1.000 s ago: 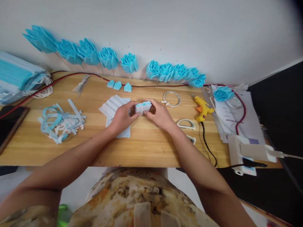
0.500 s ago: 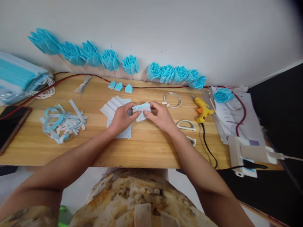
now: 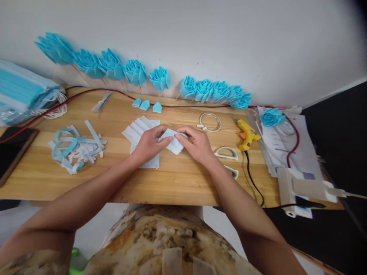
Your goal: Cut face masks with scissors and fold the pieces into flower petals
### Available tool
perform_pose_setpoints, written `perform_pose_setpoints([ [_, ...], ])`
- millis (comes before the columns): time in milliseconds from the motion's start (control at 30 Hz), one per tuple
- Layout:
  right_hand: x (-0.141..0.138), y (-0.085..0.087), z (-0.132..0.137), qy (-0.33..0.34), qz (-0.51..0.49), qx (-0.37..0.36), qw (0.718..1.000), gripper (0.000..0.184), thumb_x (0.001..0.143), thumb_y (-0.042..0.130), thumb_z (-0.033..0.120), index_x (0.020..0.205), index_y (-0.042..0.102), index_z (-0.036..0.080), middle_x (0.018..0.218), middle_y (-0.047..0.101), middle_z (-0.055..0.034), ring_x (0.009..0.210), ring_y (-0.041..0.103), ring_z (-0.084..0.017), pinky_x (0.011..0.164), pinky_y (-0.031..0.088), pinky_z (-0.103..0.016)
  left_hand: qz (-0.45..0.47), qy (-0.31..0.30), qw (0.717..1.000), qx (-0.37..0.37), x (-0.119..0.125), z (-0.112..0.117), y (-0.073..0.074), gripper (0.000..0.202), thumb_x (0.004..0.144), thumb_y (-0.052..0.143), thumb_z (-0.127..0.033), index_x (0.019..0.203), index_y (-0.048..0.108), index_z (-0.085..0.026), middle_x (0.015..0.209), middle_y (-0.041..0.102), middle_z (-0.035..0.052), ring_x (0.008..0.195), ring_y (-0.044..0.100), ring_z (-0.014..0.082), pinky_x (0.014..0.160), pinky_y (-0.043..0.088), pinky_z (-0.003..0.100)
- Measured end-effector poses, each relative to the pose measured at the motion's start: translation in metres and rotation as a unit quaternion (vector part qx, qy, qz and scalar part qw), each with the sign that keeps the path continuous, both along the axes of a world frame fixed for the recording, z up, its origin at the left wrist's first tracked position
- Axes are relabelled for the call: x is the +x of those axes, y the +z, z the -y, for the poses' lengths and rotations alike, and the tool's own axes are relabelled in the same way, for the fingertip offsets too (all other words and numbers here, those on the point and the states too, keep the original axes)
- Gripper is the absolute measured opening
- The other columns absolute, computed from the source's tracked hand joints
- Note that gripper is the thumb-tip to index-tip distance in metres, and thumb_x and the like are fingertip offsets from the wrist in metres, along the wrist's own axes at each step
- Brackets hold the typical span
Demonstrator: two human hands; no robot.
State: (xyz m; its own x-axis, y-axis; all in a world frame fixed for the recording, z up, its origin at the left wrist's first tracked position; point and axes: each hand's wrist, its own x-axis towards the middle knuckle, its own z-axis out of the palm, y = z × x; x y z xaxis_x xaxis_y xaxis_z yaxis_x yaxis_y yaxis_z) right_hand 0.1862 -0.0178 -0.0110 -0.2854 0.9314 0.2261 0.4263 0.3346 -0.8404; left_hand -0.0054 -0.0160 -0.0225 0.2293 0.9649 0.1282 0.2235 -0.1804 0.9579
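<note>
Between my two hands is a small light-blue piece of folded mask fabric (image 3: 174, 145), held above the table. My left hand (image 3: 151, 143) grips its left side, thumb on top. On its right side the fingers and thumb of my right hand (image 3: 197, 141) are closed, with the thumb pressed on the near face. Under and left of my left hand lie pale pleated fabric sheets (image 3: 137, 130), partly covered by it. Several folded blue petals (image 3: 156, 107) rest behind my hands. Right of my right hand is a roll of white tape (image 3: 210, 122).
Blue fabric flowers (image 3: 134, 71) on sticks lean along the wall. A yellow glue gun (image 3: 247, 133) with a black cord lies right, near scissor handles (image 3: 226, 153) and a power strip (image 3: 286, 187). At left are fabric scraps (image 3: 73, 147), a mask pack (image 3: 20, 91) and a dark phone-like slab (image 3: 14, 152).
The fabric piece has been turned and folded; it now shows a slanted, pointed lower edge instead of an upright rectangle. Both hands stay in nearly the same place, thumbs shifted on it.
</note>
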Motion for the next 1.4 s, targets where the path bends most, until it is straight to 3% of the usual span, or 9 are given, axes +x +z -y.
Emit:
perform_pose_setpoints([
  [167,-0.005,-0.004,-0.001,0.001,-0.096,-0.121,0.988,0.053,0.077,0.074,0.046,0.122,0.06,0.023,0.095,0.071,-0.0037,0.078,0.064,-0.019,0.066,0.05,-0.029,0.069,0.046,0.996,-0.036,-0.001,-0.001,-0.003,0.022,0.078,0.07,-0.039,0.082,0.062,-0.018,0.078,0.065,0.001,0.074,0.059,0.0169,0.07,0.048,0.03],
  [233,-0.006,-0.006,-0.003,0.013,-0.134,-0.158,0.978,0.063,0.072,0.078,0.049,0.125,0.057,0.023,0.096,0.071,-0.0037,0.08,0.065,-0.019,0.068,0.052,-0.03,0.106,0.06,0.991,-0.055,-0.001,-0.002,-0.003,0.025,0.077,0.072,-0.04,0.086,0.063,-0.018,0.084,0.068,0.0024,0.078,0.061,0.018,0.073,0.049,0.031],
  [333,-0.006,-0.009,-0.006,0.026,-0.184,-0.183,0.965,0.061,0.07,0.079,0.054,0.119,0.058,0.023,0.098,0.07,-0.0042,0.087,0.066,-0.02,0.075,0.054,-0.031,0.144,0.068,0.984,-0.077,0.0,-0.002,-0.002,0.028,0.077,0.073,-0.04,0.091,0.063,-0.018,0.09,0.07,0.0039,0.085,0.064,0.0191,0.079,0.051,0.033],
  [467,-0.005,-0.006,-0.006,-0.002,-0.144,-0.131,0.981,0.038,0.077,0.073,0.056,0.082,0.058,0.021,0.075,0.06,0.0007,0.07,0.057,-0.015,0.065,0.047,-0.027,0.147,0.06,0.984,-0.081,0.003,0.0,-0.003,0.031,0.079,0.072,-0.043,0.095,0.062,-0.018,0.093,0.072,0.0048,0.088,0.065,0.0204,0.081,0.052,0.035],
  [567,-0.003,-0.001,-0.004,-0.042,-0.081,-0.07,0.993,0.045,0.082,0.068,0.055,0.062,0.044,0.022,0.06,0.041,0.0045,0.058,0.041,-0.011,0.057,0.037,-0.026,0.139,0.048,0.986,-0.083,0.004,0.001,-0.002,0.034,0.077,0.073,-0.046,0.093,0.062,-0.018,0.09,0.072,0.0048,0.087,0.065,0.021,0.079,0.053,0.035],
  [833,-0.003,0.002,-0.003,-0.034,-0.055,-0.042,0.997,0.039,0.084,0.063,0.047,0.061,0.045,0.021,0.059,0.039,0.0049,0.058,0.034,-0.01,0.057,0.031,-0.025,0.103,0.055,0.99,-0.079,0.002,0.004,0.007,0.037,0.075,0.075,-0.051,0.085,0.067,-0.016,0.08,0.068,0.003,0.073,0.059,0.0163,0.064,0.047,0.027],
  [1000,-0.003,0.0,-0.002,-0.037,-0.078,-0.044,0.995,0.042,0.086,0.062,0.05,0.062,0.045,0.021,0.059,0.036,0.0054,0.056,0.031,-0.01,0.055,0.028,-0.025,0.082,0.054,0.992,-0.082,0.003,0.003,0.006,0.029,0.075,0.073,-0.044,0.077,0.064,-0.016,0.065,0.058,-0.0014,0.059,0.048,0.0114,0.054,0.037,0.023],
  [1167,-0.003,0.001,-0.002,-0.036,-0.079,-0.052,0.995,0.038,0.087,0.06,0.048,0.064,0.048,0.02,0.058,0.038,0.005,0.055,0.032,-0.01,0.052,0.026,-0.025,0.023,0.03,0.998,-0.057,0.001,0.003,0.008,0.026,0.079,0.068,-0.042,0.08,0.066,-0.017,0.069,0.061,-0.0007,0.06,0.05,0.0123,0.055,0.038,0.025],
  [1400,-0.001,0.002,-0.001,-0.017,-0.002,-0.009,1.0,0.036,0.088,0.06,0.043,0.062,0.049,0.02,0.058,0.042,0.0042,0.058,0.038,-0.01,0.057,0.03,-0.026,-0.123,-0.015,0.99,0.072,-0.004,0.006,0.012,0.021,0.086,0.061,-0.035,0.091,0.07,-0.017,0.084,0.073,0.0015,0.078,0.064,0.0177,0.072,0.047,0.028],
])
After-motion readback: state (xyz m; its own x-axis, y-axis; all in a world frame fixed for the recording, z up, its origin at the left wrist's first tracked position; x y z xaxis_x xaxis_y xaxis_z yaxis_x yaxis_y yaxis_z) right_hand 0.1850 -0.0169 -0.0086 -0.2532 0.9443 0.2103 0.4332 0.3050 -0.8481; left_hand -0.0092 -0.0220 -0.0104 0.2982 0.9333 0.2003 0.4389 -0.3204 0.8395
